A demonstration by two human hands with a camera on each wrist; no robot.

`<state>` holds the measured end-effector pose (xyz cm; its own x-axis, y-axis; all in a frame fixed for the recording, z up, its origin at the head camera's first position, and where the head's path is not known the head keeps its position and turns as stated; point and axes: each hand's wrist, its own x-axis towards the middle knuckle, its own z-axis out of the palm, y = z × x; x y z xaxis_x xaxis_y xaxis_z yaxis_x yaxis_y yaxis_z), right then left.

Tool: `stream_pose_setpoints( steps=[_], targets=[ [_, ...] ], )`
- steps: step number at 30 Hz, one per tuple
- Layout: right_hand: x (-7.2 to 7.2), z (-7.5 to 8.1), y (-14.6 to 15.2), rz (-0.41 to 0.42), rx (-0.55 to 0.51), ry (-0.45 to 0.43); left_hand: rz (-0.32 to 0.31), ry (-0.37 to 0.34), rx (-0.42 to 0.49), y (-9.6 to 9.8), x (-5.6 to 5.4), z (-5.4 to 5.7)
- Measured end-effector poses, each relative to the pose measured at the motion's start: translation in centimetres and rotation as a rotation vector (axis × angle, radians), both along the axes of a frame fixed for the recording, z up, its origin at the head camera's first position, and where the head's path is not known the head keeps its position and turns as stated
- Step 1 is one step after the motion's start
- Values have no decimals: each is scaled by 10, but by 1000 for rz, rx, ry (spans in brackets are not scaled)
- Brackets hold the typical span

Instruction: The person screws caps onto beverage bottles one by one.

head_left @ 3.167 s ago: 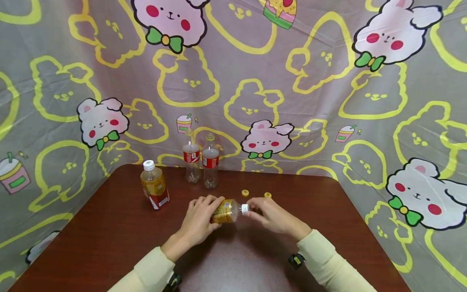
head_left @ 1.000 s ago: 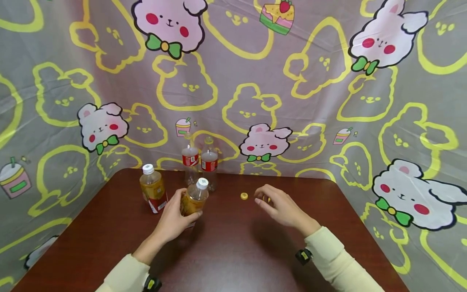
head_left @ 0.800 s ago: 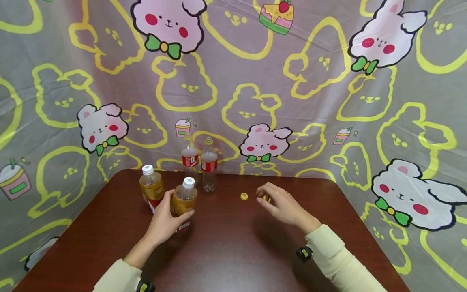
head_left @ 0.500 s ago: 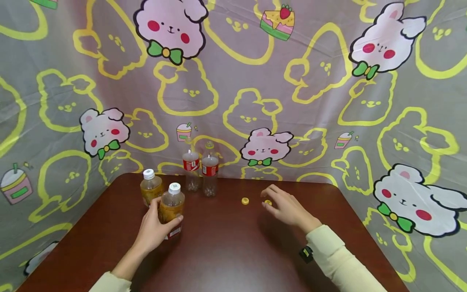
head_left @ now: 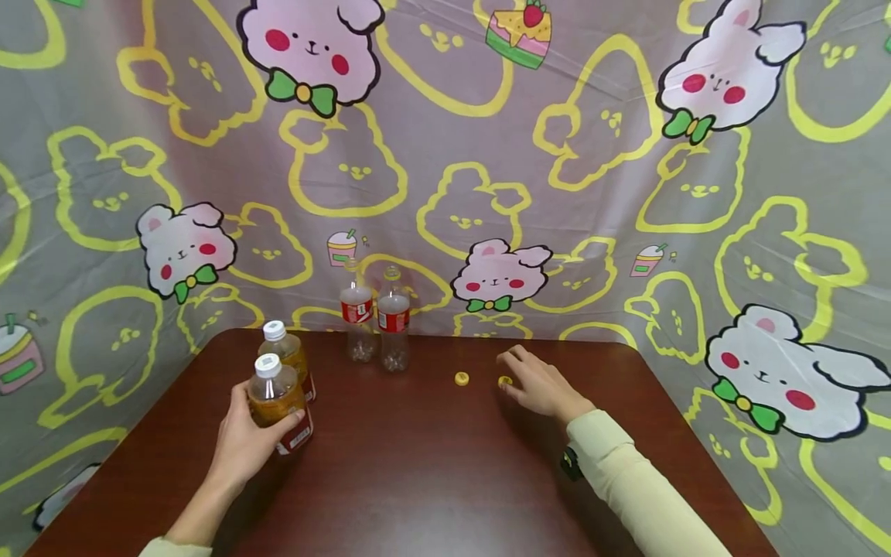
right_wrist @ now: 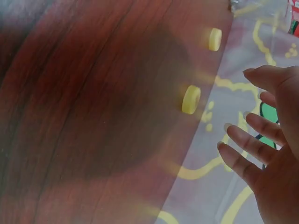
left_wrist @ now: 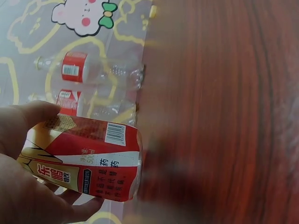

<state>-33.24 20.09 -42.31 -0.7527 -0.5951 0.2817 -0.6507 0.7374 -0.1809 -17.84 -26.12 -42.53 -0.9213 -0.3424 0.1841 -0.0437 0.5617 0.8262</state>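
Over the left part of the brown table (head_left: 431,480), the left hand (head_left: 250,437) grasped a drink bottle (head_left: 278,398), fingers and thumb wrapped round its gold-and-red label (left_wrist: 112,154). In the left wrist view that label read 东鹏 in red characters, with 药 twice among further Chinese lines, what looked like 500ml, and a barcode (left_wrist: 115,134). Whether the base touched the table could not be told. Just behind stood a second white-capped bottle (head_left: 295,356) in gold and red, its writing too small to read. Farther back, two clear bottles (head_left: 394,321) stood side by side, their red labels bearing illegible white print. To the right, the right hand (head_left: 543,384) held nothing, its fingers loosely spread near one yellow cap (head_left: 504,381); another yellow cap (head_left: 462,378) lay nearby. Behind hung a cartoon-printed cloth (head_left: 480,131).
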Motion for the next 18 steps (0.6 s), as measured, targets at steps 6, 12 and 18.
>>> stream_pose_setpoints(
  steps=[6, 12, 18],
  targets=[
    [-8, -7, -1, -22, 40, -13, 14, 3, 7, -12, -3, -3],
    [-11, -15, -8, -38, 48, -90, 20, -7, 21, -19, -5, -8],
    [-17, -22, -12, -82, 78, -159, 24, -21, 45, -23, -6, -11]
  ],
)
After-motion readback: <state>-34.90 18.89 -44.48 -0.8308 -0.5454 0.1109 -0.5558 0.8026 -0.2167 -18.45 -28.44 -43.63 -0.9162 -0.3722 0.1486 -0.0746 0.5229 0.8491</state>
